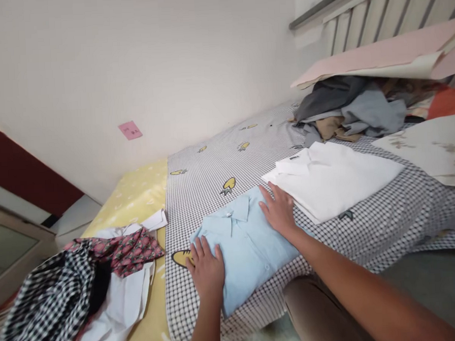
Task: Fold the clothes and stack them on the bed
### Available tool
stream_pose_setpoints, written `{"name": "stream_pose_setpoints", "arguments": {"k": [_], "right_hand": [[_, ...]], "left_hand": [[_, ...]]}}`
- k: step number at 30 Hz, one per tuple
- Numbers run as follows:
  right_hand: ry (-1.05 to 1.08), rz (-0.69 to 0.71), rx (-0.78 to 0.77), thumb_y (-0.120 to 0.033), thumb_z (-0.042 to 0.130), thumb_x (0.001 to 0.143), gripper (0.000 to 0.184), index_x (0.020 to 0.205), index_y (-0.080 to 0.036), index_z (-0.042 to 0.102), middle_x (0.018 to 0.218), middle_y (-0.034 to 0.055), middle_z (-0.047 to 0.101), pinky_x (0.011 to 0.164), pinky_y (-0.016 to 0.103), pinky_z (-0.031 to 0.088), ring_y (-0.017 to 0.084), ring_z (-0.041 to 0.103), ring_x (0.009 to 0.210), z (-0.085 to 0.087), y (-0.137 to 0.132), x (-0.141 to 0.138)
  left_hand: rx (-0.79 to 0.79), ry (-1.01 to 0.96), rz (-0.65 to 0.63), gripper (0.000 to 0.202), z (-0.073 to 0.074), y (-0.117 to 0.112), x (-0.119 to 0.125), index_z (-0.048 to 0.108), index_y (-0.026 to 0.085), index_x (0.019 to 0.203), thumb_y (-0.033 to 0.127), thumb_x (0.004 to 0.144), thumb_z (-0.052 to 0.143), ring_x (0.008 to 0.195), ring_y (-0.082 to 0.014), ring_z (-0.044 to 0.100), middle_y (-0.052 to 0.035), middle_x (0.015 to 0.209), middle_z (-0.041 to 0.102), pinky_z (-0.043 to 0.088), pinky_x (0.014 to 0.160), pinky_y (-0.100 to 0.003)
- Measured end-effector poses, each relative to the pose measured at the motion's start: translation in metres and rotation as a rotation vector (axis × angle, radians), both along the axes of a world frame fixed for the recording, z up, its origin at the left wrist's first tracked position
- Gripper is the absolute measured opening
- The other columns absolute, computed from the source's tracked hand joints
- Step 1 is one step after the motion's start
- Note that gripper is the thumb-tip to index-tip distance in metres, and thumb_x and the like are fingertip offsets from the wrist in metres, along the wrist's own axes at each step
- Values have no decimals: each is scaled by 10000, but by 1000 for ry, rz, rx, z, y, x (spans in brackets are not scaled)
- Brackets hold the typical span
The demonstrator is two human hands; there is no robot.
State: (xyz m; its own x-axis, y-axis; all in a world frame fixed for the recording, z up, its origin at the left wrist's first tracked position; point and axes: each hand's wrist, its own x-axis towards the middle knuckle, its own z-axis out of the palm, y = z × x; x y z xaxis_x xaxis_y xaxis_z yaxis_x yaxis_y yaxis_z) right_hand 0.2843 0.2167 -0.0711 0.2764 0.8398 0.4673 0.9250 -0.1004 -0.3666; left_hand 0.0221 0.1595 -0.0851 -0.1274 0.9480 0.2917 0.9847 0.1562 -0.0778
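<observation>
A light blue collared shirt (247, 251), folded into a neat rectangle, lies on the checked bedsheet (208, 171) with its collar towards the wall. My left hand (207, 268) rests flat on its left edge, fingers spread. On the shirt's upper right edge lies my right hand (278, 208), also flat with the fingers apart. Neither hand grips the cloth. Just right of my right hand is a folded white shirt (338, 177), close beside the blue one.
Crumpled clothes (76, 280) in checks, red print and white lie on the yellow sheet (144, 185) at left. At the back right, a dark and grey clothes pile (353, 103) sits under pink sheets (381, 53). A pink note (130, 130) is on the wall.
</observation>
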Motion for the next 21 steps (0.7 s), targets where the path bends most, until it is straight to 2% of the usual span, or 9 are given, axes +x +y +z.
{"name": "stream_pose_setpoints", "arguments": {"k": [3,5,7,15,21], "right_hand": [[-79,113,-185,-410,342,1048,513,1546,-344,448,1656,26,369,1186,618,216,333,272,1514,-3,4,-4],[-72,144,-336,-454,303,1052,517,1535,-364,463,1645,-6,391,1185,646,205,347,278,1514,-6,9,-4],[-64,143,-413,-484,284,1051,539,1556,-365,432,1661,-17,357,1193,652,189,353,252,1528,-8,13,-3],[-84,131,-483,-544,206,1043,603,1608,-368,321,1698,-33,265,1219,635,160,334,185,1555,-10,15,-2],[-102,123,-499,-551,177,1041,618,1614,-359,305,1702,-46,251,1223,622,157,332,182,1555,-9,15,-2]], "left_hand": [[6,-11,-2,625,1,-1,1,396,102,1550,442,1031,316,1513,-357,339,-149,1623,402,294,1213,-612],[4,-13,-1,622,2,-1,2,395,106,1550,440,1031,323,1514,-357,336,-147,1622,402,296,1212,-614],[-1,-11,0,618,4,-2,2,397,107,1549,437,1032,323,1513,-357,339,-145,1623,398,297,1212,-614],[14,-57,0,619,0,-2,1,395,116,1550,441,1025,350,1517,-358,332,-141,1622,397,275,1222,-617],[40,-58,-7,612,-1,-2,1,412,115,1543,436,1024,358,1506,-361,352,-146,1615,410,286,1217,-614]]}}
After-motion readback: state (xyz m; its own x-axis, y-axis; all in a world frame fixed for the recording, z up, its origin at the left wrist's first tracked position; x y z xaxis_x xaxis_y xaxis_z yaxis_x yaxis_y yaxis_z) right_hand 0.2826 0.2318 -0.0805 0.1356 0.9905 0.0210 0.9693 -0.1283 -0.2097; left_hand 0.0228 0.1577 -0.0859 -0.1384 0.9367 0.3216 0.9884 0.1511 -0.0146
